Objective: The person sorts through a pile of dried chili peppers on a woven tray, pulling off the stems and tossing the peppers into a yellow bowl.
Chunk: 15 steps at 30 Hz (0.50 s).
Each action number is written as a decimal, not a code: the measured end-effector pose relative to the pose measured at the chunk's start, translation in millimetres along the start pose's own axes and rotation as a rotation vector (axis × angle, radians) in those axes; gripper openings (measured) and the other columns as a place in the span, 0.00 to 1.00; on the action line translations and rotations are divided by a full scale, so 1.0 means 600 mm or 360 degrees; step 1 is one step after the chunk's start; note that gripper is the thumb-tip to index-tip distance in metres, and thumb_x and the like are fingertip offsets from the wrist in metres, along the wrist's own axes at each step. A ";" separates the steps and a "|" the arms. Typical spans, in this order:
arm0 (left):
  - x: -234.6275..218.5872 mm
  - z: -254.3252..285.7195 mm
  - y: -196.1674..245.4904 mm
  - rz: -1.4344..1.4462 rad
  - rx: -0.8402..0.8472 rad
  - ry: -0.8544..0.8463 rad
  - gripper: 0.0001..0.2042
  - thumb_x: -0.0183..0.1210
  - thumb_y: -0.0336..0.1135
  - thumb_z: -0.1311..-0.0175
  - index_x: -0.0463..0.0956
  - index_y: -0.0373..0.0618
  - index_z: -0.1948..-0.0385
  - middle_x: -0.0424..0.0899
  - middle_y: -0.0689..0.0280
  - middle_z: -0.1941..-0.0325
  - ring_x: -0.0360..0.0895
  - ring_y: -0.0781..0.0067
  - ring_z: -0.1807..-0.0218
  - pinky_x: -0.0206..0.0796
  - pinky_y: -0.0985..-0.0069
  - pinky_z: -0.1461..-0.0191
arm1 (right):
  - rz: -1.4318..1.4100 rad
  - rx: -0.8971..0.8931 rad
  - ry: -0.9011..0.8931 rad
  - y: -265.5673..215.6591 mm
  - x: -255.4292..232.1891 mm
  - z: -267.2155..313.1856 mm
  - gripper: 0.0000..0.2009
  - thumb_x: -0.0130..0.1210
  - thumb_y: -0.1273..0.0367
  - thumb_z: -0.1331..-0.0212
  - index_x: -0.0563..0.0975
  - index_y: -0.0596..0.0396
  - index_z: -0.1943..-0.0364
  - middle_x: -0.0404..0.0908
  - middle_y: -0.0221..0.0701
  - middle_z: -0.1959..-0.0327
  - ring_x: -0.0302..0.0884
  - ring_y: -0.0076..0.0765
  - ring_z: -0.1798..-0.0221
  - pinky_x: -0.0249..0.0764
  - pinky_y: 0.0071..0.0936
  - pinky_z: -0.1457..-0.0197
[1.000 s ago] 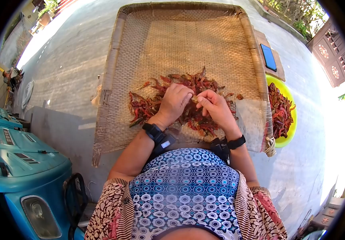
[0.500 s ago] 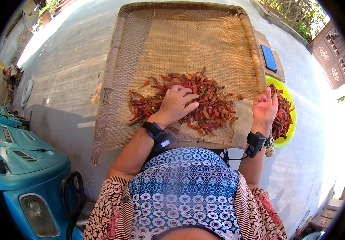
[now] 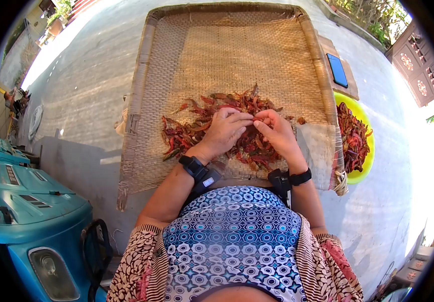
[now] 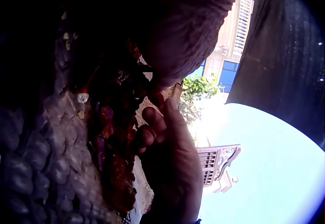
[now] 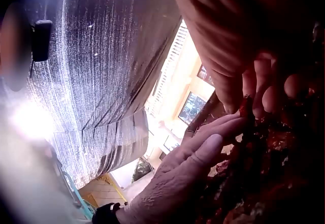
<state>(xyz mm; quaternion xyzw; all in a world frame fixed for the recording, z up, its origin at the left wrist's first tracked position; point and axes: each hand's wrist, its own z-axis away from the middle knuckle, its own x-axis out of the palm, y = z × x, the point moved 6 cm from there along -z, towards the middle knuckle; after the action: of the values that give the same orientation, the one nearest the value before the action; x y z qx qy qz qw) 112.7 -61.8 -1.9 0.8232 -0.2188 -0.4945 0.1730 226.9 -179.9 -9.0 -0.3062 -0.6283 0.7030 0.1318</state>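
Over a heap of dried red chili peppers [image 3: 181, 135] on a woven tray [image 3: 237, 55], the two hands meet at their fingertips. My right hand [image 3: 278, 135] bends its fingers and pinches a small dark red chili [image 5: 247, 107], which shows at the tip of its thumb in the right wrist view. From the other side my left hand [image 3: 222, 132] reaches in with extended fingers, their tips right at the same chili. Its thumb [image 5: 208, 148] stands a little apart, and I cannot tell whether this hand grips the chili.
A yellow-green basin [image 3: 369, 151] of chilies stands beyond the tray's right edge. Above it a phone [image 3: 337, 70] lies on a piece of board [image 3: 351, 90]. At lower left is a blue vehicle [image 3: 41, 221]. The tray's raised rim [image 3: 134, 105] frames its sides.
Half a second ago my right hand was out by the basin with its palm up; now it is back over the heap, against my left fingertips. My left hand stays above the chilies.
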 end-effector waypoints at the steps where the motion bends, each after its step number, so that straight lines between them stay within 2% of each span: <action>1: -0.002 0.000 0.000 0.0024 0.0010 0.0024 0.12 0.54 0.33 0.35 0.79 0.49 0.52 0.78 0.70 0.44 0.66 0.60 0.43 0.56 0.62 0.37 | -0.0020 0.0005 0.0025 0.002 0.003 0.000 0.10 0.57 0.67 0.37 0.75 0.57 0.58 0.76 0.24 0.74 0.70 0.16 0.76 0.66 0.17 0.74; 7: 0.003 0.001 -0.004 0.0055 0.0043 -0.0022 0.11 0.57 0.33 0.38 0.80 0.47 0.54 0.78 0.67 0.46 0.67 0.59 0.44 0.59 0.63 0.38 | -0.0165 0.0094 0.0078 0.014 0.007 0.001 0.06 0.55 0.69 0.37 0.76 0.57 0.63 0.76 0.24 0.75 0.68 0.15 0.78 0.66 0.17 0.75; 9: -0.004 0.001 0.001 0.0076 0.0031 0.0087 0.11 0.61 0.35 0.41 0.80 0.48 0.56 0.79 0.67 0.48 0.68 0.60 0.45 0.59 0.63 0.40 | -0.0236 0.0116 0.0100 0.016 0.003 0.002 0.06 0.55 0.68 0.36 0.76 0.57 0.62 0.77 0.25 0.74 0.68 0.15 0.79 0.66 0.17 0.75; 13: -0.004 0.007 -0.009 0.0132 -0.0109 0.0098 0.16 0.66 0.40 0.44 0.79 0.48 0.55 0.78 0.64 0.51 0.68 0.58 0.44 0.59 0.62 0.38 | -0.0574 0.0179 0.0460 0.013 -0.052 0.007 0.07 0.55 0.66 0.34 0.76 0.54 0.60 0.79 0.25 0.71 0.70 0.16 0.77 0.69 0.17 0.73; 15: 0.003 0.010 -0.018 0.0105 -0.0055 -0.0009 0.17 0.66 0.41 0.44 0.78 0.48 0.54 0.78 0.64 0.52 0.68 0.59 0.44 0.59 0.62 0.38 | -0.0837 0.0129 0.0609 0.007 -0.092 0.018 0.08 0.55 0.65 0.34 0.76 0.53 0.58 0.79 0.24 0.69 0.72 0.17 0.75 0.71 0.17 0.71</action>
<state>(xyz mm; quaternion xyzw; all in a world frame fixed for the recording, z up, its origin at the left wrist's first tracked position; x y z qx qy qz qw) 110.3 -54.0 -11.7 0.8110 -0.2377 -0.4946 0.2029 263.9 -220.8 1.8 -0.2546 -0.6211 0.5989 0.4366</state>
